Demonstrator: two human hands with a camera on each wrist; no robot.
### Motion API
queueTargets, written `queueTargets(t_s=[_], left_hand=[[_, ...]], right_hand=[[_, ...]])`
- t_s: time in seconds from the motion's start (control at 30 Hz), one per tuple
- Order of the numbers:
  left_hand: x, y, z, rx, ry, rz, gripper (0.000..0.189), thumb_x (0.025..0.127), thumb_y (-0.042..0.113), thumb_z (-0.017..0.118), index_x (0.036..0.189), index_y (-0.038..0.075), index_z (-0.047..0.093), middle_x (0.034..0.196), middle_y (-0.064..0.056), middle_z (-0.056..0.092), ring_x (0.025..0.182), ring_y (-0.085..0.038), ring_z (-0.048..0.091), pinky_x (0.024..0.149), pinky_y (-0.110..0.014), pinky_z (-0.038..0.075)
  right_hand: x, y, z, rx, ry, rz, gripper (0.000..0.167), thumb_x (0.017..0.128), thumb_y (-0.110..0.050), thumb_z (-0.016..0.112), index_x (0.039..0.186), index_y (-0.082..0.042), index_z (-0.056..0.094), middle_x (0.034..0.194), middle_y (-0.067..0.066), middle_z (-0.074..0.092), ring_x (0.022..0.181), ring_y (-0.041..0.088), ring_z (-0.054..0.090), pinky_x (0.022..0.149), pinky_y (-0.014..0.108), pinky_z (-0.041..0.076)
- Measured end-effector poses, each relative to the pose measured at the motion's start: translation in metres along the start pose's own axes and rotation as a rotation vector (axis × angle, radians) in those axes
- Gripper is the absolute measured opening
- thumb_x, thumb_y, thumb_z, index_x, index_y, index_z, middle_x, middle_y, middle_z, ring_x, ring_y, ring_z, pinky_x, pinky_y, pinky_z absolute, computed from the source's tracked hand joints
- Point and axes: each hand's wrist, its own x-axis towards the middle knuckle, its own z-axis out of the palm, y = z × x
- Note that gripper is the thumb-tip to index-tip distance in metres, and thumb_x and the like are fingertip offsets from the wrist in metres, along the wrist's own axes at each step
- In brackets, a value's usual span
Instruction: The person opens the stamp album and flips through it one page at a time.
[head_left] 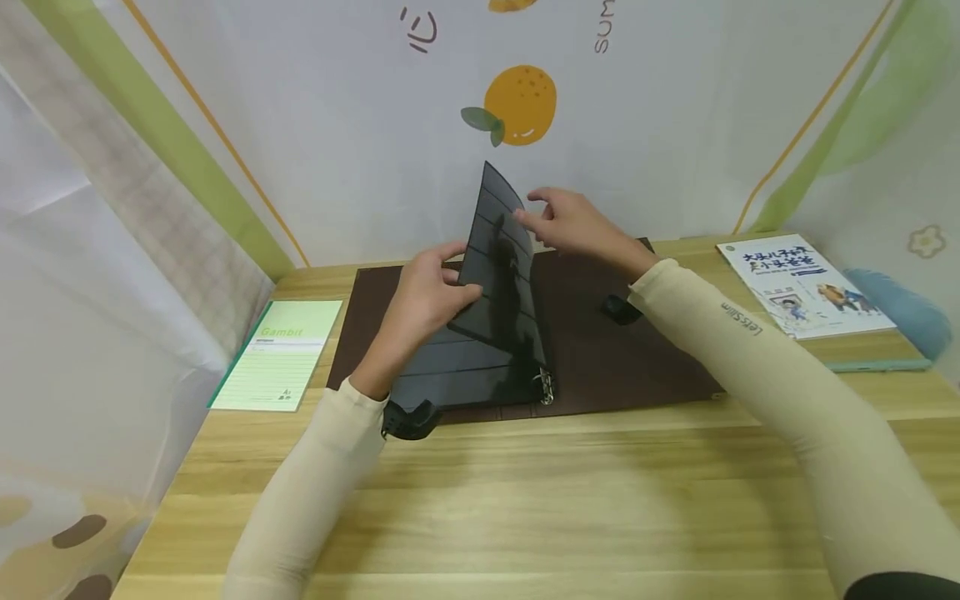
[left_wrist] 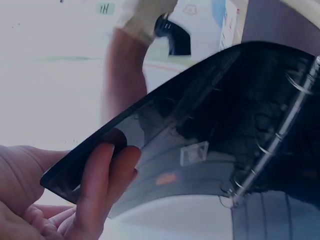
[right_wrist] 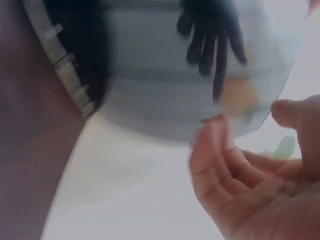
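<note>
A dark brown ring binder lies spread on the wooden table, with metal rings along its spine. One black pocket page stands raised and bowed from the rings, above more black pages lying on the left side. My left hand pinches the raised page's outer edge; in the left wrist view its fingers lie on the page's face. At the page's upper right, my right hand has its fingers loosely bent, thumb apart from them. In the right wrist view, this hand is beside the glossy page's edge.
A pale green notebook lies left of the binder. On the right is a white illustrated book, with a blue object behind it. A printed cloth hangs along the table's back. Black straps sit at my wrists.
</note>
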Motion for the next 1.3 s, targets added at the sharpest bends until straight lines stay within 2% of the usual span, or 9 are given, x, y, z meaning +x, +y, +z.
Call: queueTargets(t_s=[0.1,0.2,0.27,0.33,0.47,0.6,0.83,1.03,1.3], left_hand=[[-0.003,-0.014,-0.003,-0.019,0.017,-0.012,0.072,0.092,0.017,0.073,0.156,0.02,0.042,0.124,-0.018,0.068,0.096,-0.032,0.071,0.074,-0.039,0.056],[-0.008,-0.029,-0.004,-0.05,0.037,-0.007,0.077,0.09,0.016,0.077,0.156,0.024,0.04,0.1,-0.016,0.07,0.075,-0.024,0.068,0.066,-0.034,0.053],[-0.011,-0.039,-0.003,-0.083,0.042,-0.001,0.079,0.089,0.015,0.077,0.157,0.026,0.039,0.075,-0.009,0.065,0.059,-0.017,0.06,0.058,-0.029,0.048],[-0.014,-0.05,-0.002,-0.118,0.042,-0.008,0.08,0.089,0.013,0.078,0.157,0.026,0.038,0.057,-0.002,0.052,0.046,-0.013,0.047,0.051,-0.026,0.041],[-0.019,-0.067,-0.001,-0.156,0.069,-0.048,0.08,0.088,0.009,0.078,0.157,0.025,0.04,0.051,0.007,0.038,0.042,-0.009,0.032,0.047,-0.025,0.032],[-0.022,-0.076,-0.002,-0.139,0.093,-0.059,0.08,0.087,0.009,0.079,0.155,0.028,0.042,0.052,0.006,0.033,0.042,-0.009,0.025,0.046,-0.025,0.028],[-0.026,-0.08,-0.007,-0.157,0.058,-0.055,0.08,0.088,0.009,0.078,0.155,0.03,0.041,0.05,0.009,0.031,0.041,-0.007,0.022,0.044,-0.024,0.025],[-0.029,-0.08,-0.015,-0.174,0.048,-0.055,0.078,0.089,0.007,0.076,0.155,0.029,0.042,0.049,0.01,0.032,0.042,-0.006,0.023,0.046,-0.025,0.027],[-0.031,-0.082,-0.022,-0.248,0.034,-0.108,0.078,0.089,0.007,0.076,0.155,0.032,0.042,0.05,0.009,0.034,0.04,-0.007,0.025,0.044,-0.022,0.027]], right_hand=[[-0.005,0.036,-0.004,-0.128,-0.102,-0.043,0.072,0.104,-0.036,0.056,0.157,0.003,0.028,0.136,0.029,0.057,0.121,0.042,0.06,0.103,0.054,0.048],[-0.015,0.075,-0.006,-0.217,-0.232,-0.05,0.087,0.1,-0.035,0.064,0.158,0.008,0.016,0.159,0.033,0.03,0.147,0.049,0.031,0.119,0.061,0.028],[-0.024,0.099,-0.004,-0.258,-0.291,-0.025,0.096,0.097,-0.039,0.068,0.159,0.009,0.012,0.163,0.034,0.017,0.151,0.052,0.017,0.121,0.064,0.02],[-0.032,0.12,-0.001,-0.264,-0.331,0.011,0.102,0.094,-0.044,0.07,0.159,0.008,0.012,0.164,0.035,0.011,0.151,0.054,0.011,0.12,0.067,0.018],[-0.044,0.144,0.007,-0.249,-0.378,0.075,0.107,0.089,-0.05,0.074,0.16,0.005,0.014,0.164,0.036,0.005,0.151,0.057,0.003,0.118,0.072,0.014],[-0.048,0.151,0.011,-0.207,-0.389,0.117,0.106,0.088,-0.049,0.076,0.16,0.002,0.017,0.165,0.034,0.001,0.151,0.056,-0.003,0.118,0.073,0.011],[-0.05,0.154,0.012,-0.17,-0.41,0.166,0.106,0.088,-0.049,0.076,0.161,-0.001,0.016,0.166,0.031,-0.003,0.152,0.053,-0.006,0.119,0.072,0.009],[-0.051,0.153,0.013,-0.154,-0.411,0.169,0.106,0.088,-0.05,0.075,0.162,-0.004,0.015,0.167,0.029,-0.004,0.153,0.052,-0.007,0.119,0.072,0.009],[-0.05,0.151,0.014,-0.154,-0.423,0.173,0.106,0.089,-0.05,0.075,0.162,-0.005,0.014,0.167,0.027,-0.006,0.153,0.051,-0.009,0.119,0.072,0.008]])
